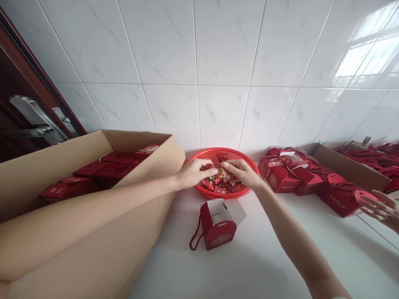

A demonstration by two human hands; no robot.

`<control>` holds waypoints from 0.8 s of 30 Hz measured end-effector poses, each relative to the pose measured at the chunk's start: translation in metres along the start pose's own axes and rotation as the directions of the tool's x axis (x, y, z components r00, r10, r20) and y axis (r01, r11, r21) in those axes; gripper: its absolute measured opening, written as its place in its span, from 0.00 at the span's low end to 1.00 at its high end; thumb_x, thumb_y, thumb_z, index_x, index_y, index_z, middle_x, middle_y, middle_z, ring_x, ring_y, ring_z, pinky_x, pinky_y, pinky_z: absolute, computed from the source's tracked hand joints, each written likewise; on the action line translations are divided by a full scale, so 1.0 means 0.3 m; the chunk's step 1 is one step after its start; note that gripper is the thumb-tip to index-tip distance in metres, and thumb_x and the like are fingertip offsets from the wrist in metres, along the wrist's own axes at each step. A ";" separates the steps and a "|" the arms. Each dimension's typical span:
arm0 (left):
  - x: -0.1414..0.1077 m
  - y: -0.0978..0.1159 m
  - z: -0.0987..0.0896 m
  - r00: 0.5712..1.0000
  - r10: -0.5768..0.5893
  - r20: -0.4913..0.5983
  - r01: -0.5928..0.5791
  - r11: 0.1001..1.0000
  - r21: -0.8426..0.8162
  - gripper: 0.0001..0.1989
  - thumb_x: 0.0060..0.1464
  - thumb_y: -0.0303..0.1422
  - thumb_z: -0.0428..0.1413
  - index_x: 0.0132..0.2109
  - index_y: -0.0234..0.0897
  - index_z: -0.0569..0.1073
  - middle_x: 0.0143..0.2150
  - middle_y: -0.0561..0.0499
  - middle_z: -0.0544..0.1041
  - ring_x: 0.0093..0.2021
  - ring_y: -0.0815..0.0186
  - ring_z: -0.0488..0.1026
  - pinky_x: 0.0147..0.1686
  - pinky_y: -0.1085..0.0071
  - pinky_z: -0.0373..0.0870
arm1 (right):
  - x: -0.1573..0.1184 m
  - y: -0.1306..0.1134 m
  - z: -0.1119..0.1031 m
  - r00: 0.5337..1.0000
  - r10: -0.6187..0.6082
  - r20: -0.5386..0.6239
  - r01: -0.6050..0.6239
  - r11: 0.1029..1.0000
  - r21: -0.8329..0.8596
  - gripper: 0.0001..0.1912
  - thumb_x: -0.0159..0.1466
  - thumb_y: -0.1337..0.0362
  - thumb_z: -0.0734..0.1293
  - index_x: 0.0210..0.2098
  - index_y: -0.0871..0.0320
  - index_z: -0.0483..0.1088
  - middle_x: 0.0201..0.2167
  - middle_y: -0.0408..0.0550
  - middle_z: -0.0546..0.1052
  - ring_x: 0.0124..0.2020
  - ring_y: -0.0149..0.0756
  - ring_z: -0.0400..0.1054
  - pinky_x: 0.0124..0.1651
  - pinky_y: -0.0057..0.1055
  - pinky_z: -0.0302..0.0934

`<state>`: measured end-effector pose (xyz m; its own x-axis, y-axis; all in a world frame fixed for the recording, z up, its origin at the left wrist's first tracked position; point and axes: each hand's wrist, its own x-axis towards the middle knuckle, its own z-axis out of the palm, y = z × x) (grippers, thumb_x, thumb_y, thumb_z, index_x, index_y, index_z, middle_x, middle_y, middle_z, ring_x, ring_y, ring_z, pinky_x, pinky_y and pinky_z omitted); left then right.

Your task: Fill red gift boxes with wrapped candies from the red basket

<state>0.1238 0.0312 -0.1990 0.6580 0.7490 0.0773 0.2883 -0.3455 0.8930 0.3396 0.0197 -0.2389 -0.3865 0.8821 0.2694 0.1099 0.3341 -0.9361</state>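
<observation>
Over a red plastic basket (254,169), my left hand (195,172) and my right hand (242,171) pinch a small red candy packet (222,171) with gold lettering between them. Each thumb presses on one side of it. Several wrapped candies (229,187) lie in the basket below. In front of the basket a red gift box (220,234) stands on the white table with its top open. Its pale flap sticks out to the right, and a red cord handle hangs at its left side. The inside of the box is only partly visible.
On the left a large cardboard carton (146,216) holds several red boxes (109,168). Several red gift boxes (283,178) stand at the right by the tiled wall, with another carton (352,168) behind. Another person's hand (382,209) reaches in at the right edge.
</observation>
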 end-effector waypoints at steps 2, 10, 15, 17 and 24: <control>0.002 0.003 -0.005 0.998 -0.006 -0.059 0.008 1.000 0.026 0.18 0.54 0.47 0.57 0.36 0.35 0.75 0.34 0.47 0.80 0.35 0.60 0.77 0.38 0.65 0.73 | 0.017 0.033 -0.028 1.000 0.028 -0.001 -0.028 0.993 -0.115 0.27 0.68 0.42 0.54 0.28 0.57 0.65 0.24 0.43 0.71 0.24 0.31 0.68 0.30 0.29 0.66; 0.008 -0.005 -0.030 0.987 -0.062 -0.148 0.083 0.987 0.140 0.15 0.53 0.44 0.56 0.28 0.37 0.71 0.25 0.52 0.75 0.29 0.64 0.74 0.33 0.68 0.69 | 0.097 0.185 -0.069 0.905 0.373 0.203 -0.153 0.732 -0.664 0.12 0.48 0.66 0.74 0.34 0.54 0.77 0.33 0.47 0.80 0.37 0.45 0.74 0.38 0.35 0.66; 0.005 -0.007 -0.021 0.990 -0.049 -0.136 0.074 0.980 0.186 0.15 0.53 0.43 0.56 0.27 0.36 0.71 0.25 0.52 0.75 0.28 0.64 0.74 0.34 0.68 0.69 | 0.112 0.212 -0.017 0.854 0.466 0.232 -0.107 0.593 -0.798 0.21 0.46 0.71 0.73 0.39 0.50 0.77 0.31 0.46 0.79 0.36 0.47 0.73 0.36 0.35 0.64; 0.003 -0.004 -0.019 0.990 -0.061 -0.128 0.086 0.977 0.196 0.14 0.53 0.43 0.55 0.28 0.36 0.73 0.26 0.51 0.76 0.29 0.64 0.74 0.34 0.68 0.69 | 0.113 0.211 -0.004 0.850 0.467 0.244 -0.076 0.566 -0.821 0.23 0.47 0.71 0.72 0.43 0.48 0.77 0.34 0.47 0.80 0.37 0.47 0.73 0.37 0.35 0.64; -0.002 -0.001 -0.023 0.993 -0.046 -0.107 0.072 0.966 0.247 0.15 0.53 0.43 0.55 0.28 0.36 0.74 0.26 0.51 0.77 0.30 0.63 0.73 0.35 0.68 0.68 | 0.116 0.206 0.021 0.858 0.430 0.281 0.011 0.531 -0.847 0.29 0.50 0.71 0.70 0.52 0.50 0.74 0.43 0.51 0.80 0.44 0.50 0.74 0.43 0.37 0.64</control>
<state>0.1186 0.0348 -0.1962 0.5656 0.8205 0.0831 0.4979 -0.4200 0.7587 0.3271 0.0688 -0.2889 -0.5416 0.8070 -0.2353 0.8299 0.4687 -0.3025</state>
